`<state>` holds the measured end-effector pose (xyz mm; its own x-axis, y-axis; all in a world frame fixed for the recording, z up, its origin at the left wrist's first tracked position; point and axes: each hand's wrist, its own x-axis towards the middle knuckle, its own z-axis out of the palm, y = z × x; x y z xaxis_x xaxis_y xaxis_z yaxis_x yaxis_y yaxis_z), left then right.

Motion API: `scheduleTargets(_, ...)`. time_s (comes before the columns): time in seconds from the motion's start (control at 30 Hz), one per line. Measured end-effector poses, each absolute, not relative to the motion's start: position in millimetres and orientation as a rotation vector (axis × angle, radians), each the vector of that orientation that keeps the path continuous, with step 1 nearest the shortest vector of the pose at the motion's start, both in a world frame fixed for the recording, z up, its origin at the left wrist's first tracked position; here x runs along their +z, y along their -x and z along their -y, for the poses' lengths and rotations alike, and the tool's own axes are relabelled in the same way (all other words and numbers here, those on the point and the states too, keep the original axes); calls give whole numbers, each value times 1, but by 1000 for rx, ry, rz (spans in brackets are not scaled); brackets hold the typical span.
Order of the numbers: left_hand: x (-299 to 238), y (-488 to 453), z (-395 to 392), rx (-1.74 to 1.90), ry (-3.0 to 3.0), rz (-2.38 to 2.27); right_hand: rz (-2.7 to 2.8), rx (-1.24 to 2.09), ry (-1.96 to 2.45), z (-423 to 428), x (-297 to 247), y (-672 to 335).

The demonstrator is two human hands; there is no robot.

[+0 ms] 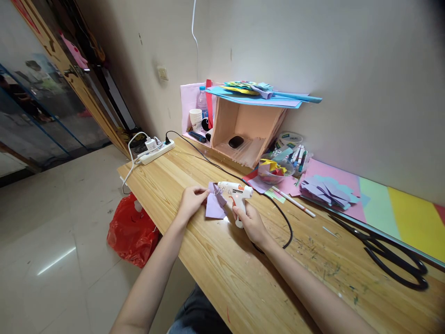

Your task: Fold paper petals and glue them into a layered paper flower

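Note:
My right hand (253,224) is wrapped round the handle of a white hot glue gun (233,189) with an orange trigger. The gun's nozzle points left, over a piece of purple paper (215,209) on the wooden table. With fingers pinched together, my left hand (192,202) grips the paper's left edge near the nozzle. A black cord (288,222) curves from beneath the right hand across the tabletop to a white power strip (156,152).
Black scissors (385,253) lie at the right. A peach-coloured box (252,123) stands at the back, beside a clear bowl of paper scraps (273,172). Purple paper petals (328,191) rest on coloured sheets. A red plastic bag (132,234) sits on the floor.

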<state>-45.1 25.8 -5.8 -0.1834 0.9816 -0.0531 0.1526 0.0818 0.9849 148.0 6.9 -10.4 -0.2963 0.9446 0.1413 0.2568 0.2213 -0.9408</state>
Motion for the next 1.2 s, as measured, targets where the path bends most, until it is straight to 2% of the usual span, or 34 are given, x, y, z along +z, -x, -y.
scheduleTargets(1.2, -9, 49, -27, 1271, -1255, -1538, 1687, 1059, 1227, -9, -12, -147)
